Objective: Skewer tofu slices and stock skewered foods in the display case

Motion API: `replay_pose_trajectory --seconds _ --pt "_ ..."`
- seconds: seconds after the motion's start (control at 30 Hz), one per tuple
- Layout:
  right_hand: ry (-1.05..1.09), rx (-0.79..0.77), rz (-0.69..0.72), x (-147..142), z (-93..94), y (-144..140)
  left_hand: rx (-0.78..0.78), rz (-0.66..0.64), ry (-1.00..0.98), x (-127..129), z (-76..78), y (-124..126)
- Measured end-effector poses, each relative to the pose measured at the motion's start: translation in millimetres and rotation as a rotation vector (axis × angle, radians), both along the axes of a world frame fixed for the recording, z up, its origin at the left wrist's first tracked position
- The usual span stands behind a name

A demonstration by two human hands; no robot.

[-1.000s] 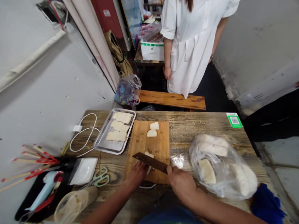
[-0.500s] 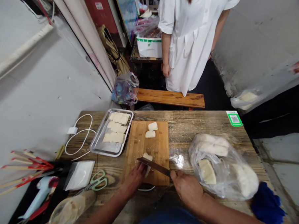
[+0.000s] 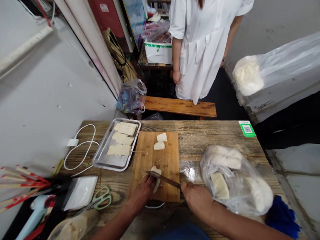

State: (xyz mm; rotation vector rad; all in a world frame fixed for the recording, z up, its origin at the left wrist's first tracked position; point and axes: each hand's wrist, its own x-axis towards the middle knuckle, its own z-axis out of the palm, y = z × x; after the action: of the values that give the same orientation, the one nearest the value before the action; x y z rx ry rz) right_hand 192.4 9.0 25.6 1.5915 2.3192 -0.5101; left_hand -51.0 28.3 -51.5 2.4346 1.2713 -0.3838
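My right hand is wrapped round the handle of a knife, its blade pointing left across a white steamed bun piece. With its fingers bent, my left hand holds that piece from the left, close to the blade. Both are over the front part of a wooden cutting board. Farther back on the board lie two cut white slices. To the left, a clear tray holds several skewered white slices.
On the table's right sit a plastic bag of white buns and a blue cloth. Scissors, a plastic cup and a white cable are at left. A person in white stands beyond the bench.
At the right, a plastic bag with white contents has swung up and left. The knife and both my hands stay almost in place over the bun piece. The view has shifted slightly.
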Motion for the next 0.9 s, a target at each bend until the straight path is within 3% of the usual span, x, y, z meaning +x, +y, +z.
replay_pose_trajectory --seconds 0.3,0.5,0.63,0.73,0.9 --pt "0.007 -0.124 0.046 -12 -5.5 14 -0.01 -0.002 -0.052 -7 -9.0 3" --pt "0.023 -0.136 0.032 -27 -30.6 24 -0.023 -0.045 -0.027 -7 -10.8 5" --pt "0.054 -0.119 0.034 -30 -43.2 30 -0.006 -0.002 -0.005 -12 -12.0 7" --pt "0.072 -0.127 0.037 -27 -38.6 28 0.035 0.016 -0.038 -16 -11.9 6" --pt "0.072 -0.069 0.038 -18 -14.2 9 0.095 0.037 -0.047 -23 -17.3 -7"
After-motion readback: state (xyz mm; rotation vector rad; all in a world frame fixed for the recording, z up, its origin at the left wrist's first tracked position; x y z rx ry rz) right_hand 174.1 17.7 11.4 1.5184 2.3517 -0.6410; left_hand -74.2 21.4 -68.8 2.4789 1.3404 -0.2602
